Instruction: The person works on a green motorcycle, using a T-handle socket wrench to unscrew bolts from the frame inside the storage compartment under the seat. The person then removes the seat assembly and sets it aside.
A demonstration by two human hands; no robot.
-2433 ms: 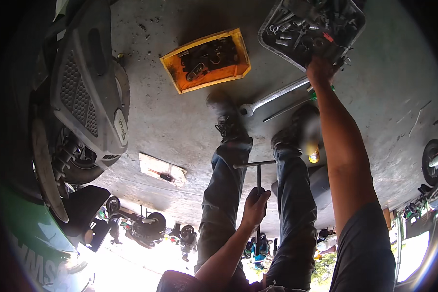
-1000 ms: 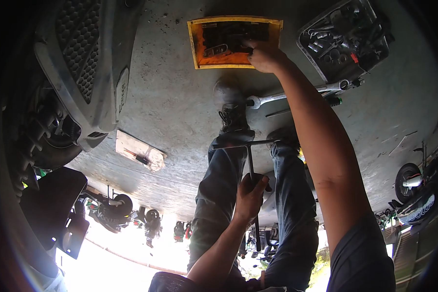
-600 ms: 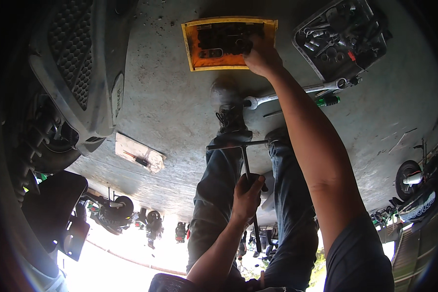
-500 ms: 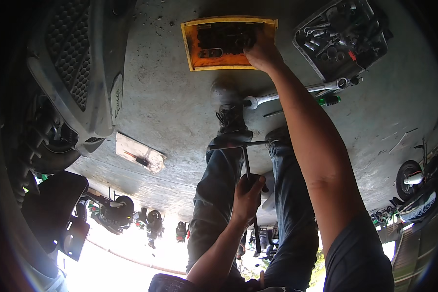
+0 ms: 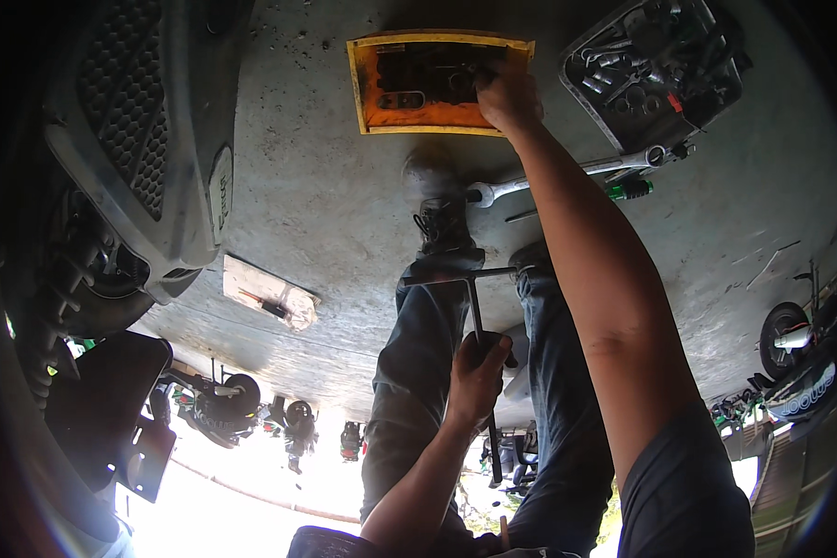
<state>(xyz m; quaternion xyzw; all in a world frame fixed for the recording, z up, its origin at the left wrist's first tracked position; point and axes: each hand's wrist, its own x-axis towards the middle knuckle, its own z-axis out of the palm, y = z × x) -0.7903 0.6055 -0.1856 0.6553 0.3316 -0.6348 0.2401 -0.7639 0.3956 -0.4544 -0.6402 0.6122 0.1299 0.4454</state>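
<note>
My left hand (image 5: 479, 377) is closed round the shaft of a dark metal T-handle wrench (image 5: 475, 302), between my knees. Its crossbar points away from me and its long end runs back below my fist. Far ahead, my right hand (image 5: 510, 100) reaches into the right side of a shallow yellow-and-orange tray (image 5: 428, 131). Its fingers are curled in, and the fingertips are lost among dark sockets and metal parts (image 5: 423, 70). What they grip cannot be made out.
Right of the yellow tray stands a dark tray (image 5: 614, 130) heaped with sockets and tools. A large combination wrench (image 5: 567, 175) and a green-handled screwdriver (image 5: 629, 190) lie under my right arm. A scooter (image 5: 181, 186) stands at left, near a pale board (image 5: 268, 290) on the floor.
My right hand has shifted slightly to the right within the yellow tray, its fingers further curled. My left hand keeps its grip on the T-handle wrench.
</note>
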